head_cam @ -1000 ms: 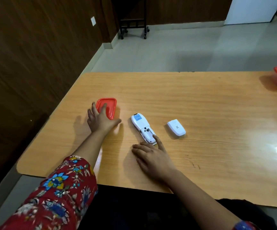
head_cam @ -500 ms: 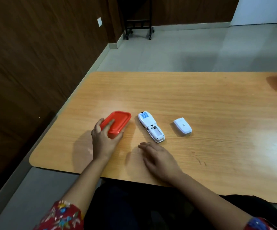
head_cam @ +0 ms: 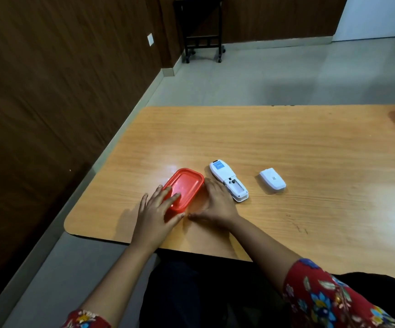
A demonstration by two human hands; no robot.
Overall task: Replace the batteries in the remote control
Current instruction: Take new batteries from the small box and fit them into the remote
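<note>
White plastic remote control (head_cam: 228, 179) lies open-backed on glossy wood-grain tabletop (head_cam: 286, 143); left hand (head_cam: 155, 213) and right hand (head_cam: 216, 204) clasp red-lidded rectangular plastic container (head_cam: 184, 188).

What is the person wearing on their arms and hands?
Both hands, the left hand and the right hand, are bare: no gloves, and no rings or watch that I can see. The forearms are uncovered too. Higher up, each arm has a red sleeve printed with blue, yellow and white flowers.
</note>
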